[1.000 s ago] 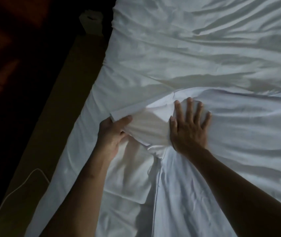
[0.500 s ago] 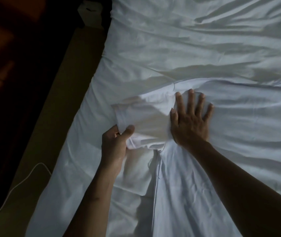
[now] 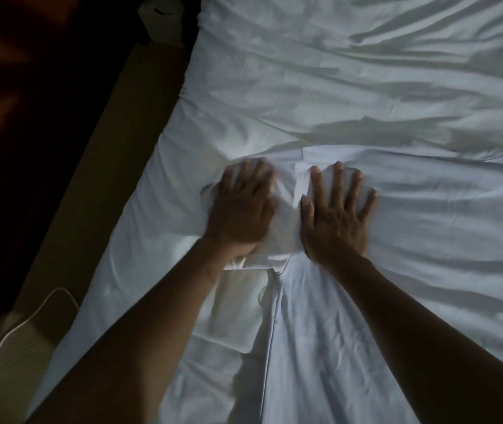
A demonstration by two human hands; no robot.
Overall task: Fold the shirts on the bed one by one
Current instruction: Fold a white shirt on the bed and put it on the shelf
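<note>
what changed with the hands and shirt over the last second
The left hand let go of the folded edge of the shirt that it was pinching. It moved up the bed toward the right hand and now presses flat on the fold, blurred by motion. The right hand stayed flat on the shirt in the same spot. The rest of the shirt looks unchanged.

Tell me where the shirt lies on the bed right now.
In the head view, the shirt lies flat at lower centre, near the left edge of the bed, with the left hand and right hand pressing its far end.
</note>
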